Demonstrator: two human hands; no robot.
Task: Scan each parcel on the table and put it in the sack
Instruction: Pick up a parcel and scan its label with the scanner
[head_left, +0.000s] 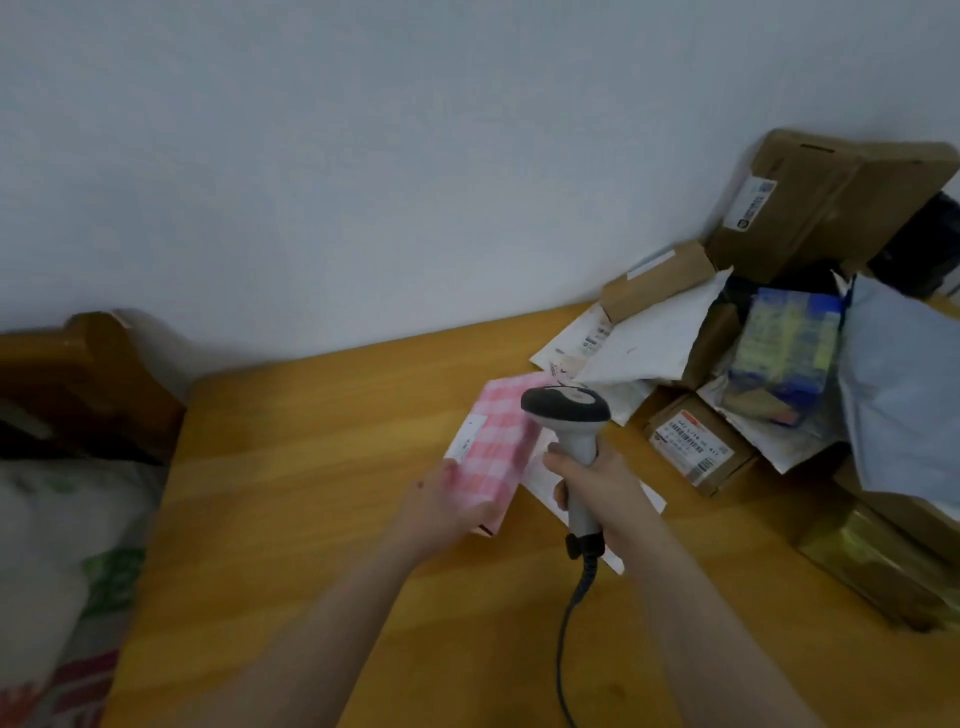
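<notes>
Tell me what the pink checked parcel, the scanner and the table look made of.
The pink checked parcel looks wrapped in printed paper or thin plastic; blur leaves it open. The scanner seems hard plastic: pale grey handle, dark head. The table looks like varnished wood or veneer, with yellow-brown grain lines.
</notes>
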